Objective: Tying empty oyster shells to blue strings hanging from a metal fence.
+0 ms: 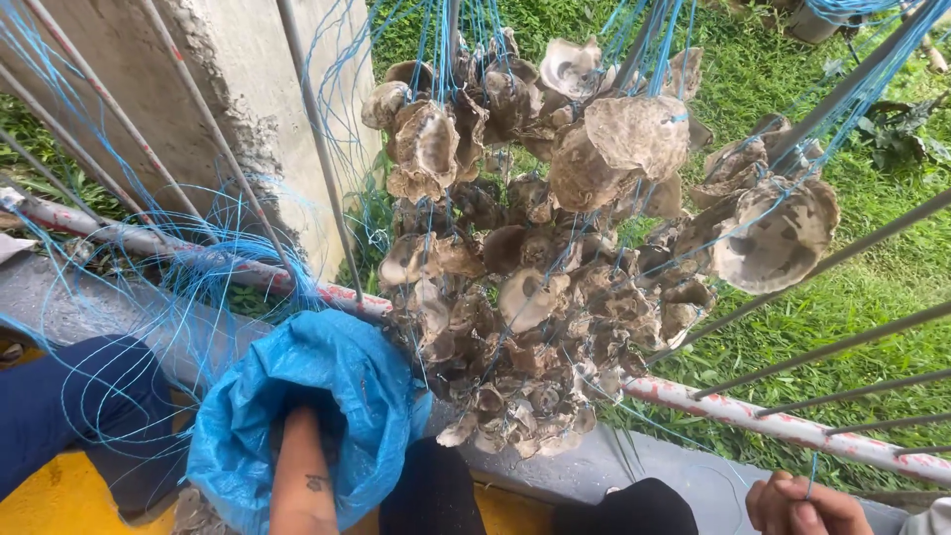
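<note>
Far left of frame: concrete wall [213,89] at upper left, grey metal rods [208,139] slanting across it, w/ loose blue line [119,327] tangled in loops down to lower left. A painted, rusty pipe rail [149,243] runs diagonally from left edge toward lower right; grey ledge [89,312] just below it. Dark blue sleeve or trouser leg [69,401] at lower left, over a yellow surface [45,500].

Lower centre-left: blue plastic bag [327,396], mouth open toward the camera. Left hand [302,416] is plunged inside it; only the forearm w/ a small tattoo shows at bottom edge, fingers hidden by the bag, so can't tell how that grip stands.

Centre: big cluster of oyster shells [555,267] strung on blue lines, hanging from top of frame down to the rail, brown-grey, rough; its lower left edge touches or nearly touches the bag. Black-clad knees [436,490] at bottom centre.

Right: grass [872,248] behind, more rods slanting. Lower right corner: right hand [802,505], fingers curled together, pinching a thin strand of blue line that rises from it; well apart from the bag.
</note>
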